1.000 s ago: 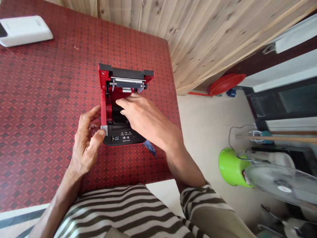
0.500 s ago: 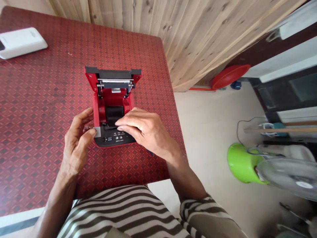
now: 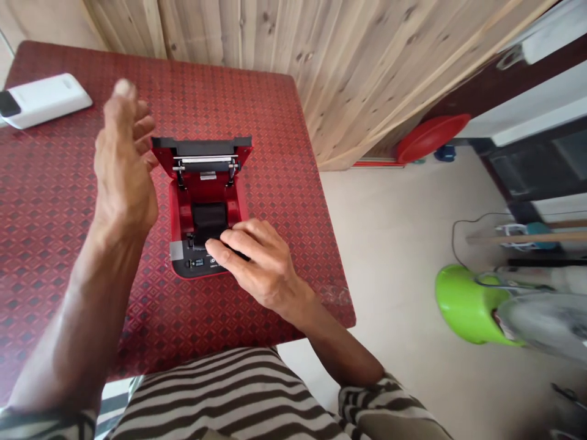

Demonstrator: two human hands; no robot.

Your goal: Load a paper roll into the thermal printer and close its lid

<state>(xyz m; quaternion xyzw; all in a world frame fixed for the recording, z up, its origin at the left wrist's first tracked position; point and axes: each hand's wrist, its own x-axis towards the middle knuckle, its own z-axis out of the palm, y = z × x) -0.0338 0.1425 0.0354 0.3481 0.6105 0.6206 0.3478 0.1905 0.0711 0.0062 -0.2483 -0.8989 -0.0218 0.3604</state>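
Worktop (image 3: 284, 183) has a red/dark diamond-type pattern, w/ rounded corners & a bit of shine. Red/blk. device (image 3: 206, 192) sits flat on it, approx. midway betw. far & near edges, lid up at the far side. White slab-like item (image 3: 52, 99) w/ dark L. end lies flat nr. the far L. corner, well apart from the device.

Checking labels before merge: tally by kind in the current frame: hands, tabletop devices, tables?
Hands: 2 (left hand, right hand)
Tabletop devices: 2 (open red-and-black device, white device)
Tables: 1 (red patterned table)
Total: 5
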